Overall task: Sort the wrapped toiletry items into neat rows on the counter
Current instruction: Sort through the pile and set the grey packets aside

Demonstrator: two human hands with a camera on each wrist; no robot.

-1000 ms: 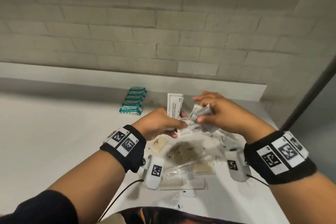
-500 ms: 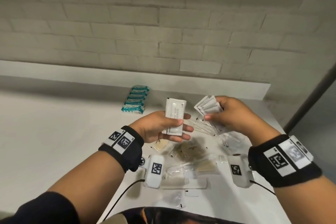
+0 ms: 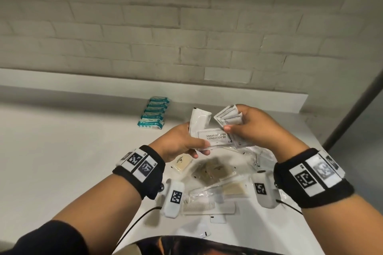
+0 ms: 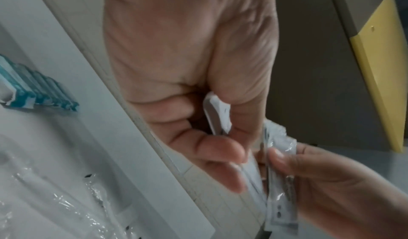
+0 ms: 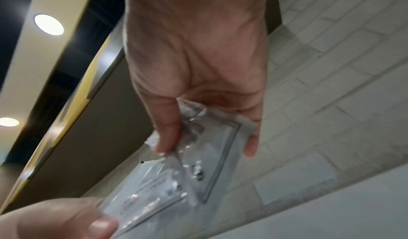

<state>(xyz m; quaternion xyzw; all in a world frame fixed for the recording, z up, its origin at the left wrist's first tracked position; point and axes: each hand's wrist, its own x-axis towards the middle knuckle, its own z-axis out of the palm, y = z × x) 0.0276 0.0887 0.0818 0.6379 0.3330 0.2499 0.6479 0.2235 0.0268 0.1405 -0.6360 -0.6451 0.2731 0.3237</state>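
My left hand (image 3: 186, 141) grips white shampoo sachets (image 3: 215, 138), one upright, one lying across with its label facing me. My right hand (image 3: 246, 128) pinches a fan of several more white sachets (image 3: 229, 118), held against the left hand's ones above the counter (image 3: 62, 151). In the left wrist view the left fingers (image 4: 212, 148) curl round a sachet edge (image 4: 217, 115); the right wrist view shows the right fingers (image 5: 167, 131) round shiny sachets (image 5: 212, 148). A loose pile of clear-wrapped items (image 3: 215, 174) lies under both hands. A row of teal-wrapped soaps (image 3: 154, 114) sits at the back.
A white comb (image 3: 207, 207) and small white packets (image 3: 196, 232) lie near the counter's front edge. A brick wall (image 3: 186, 27) with a low ledge backs the counter. The counter ends at the right by a dark post (image 3: 356, 105).
Both hands rose from the pile. The left hand lifted its sachet upright, and the right hand brought its fanned sachets over against it; a labelled sachet now lies across between them.
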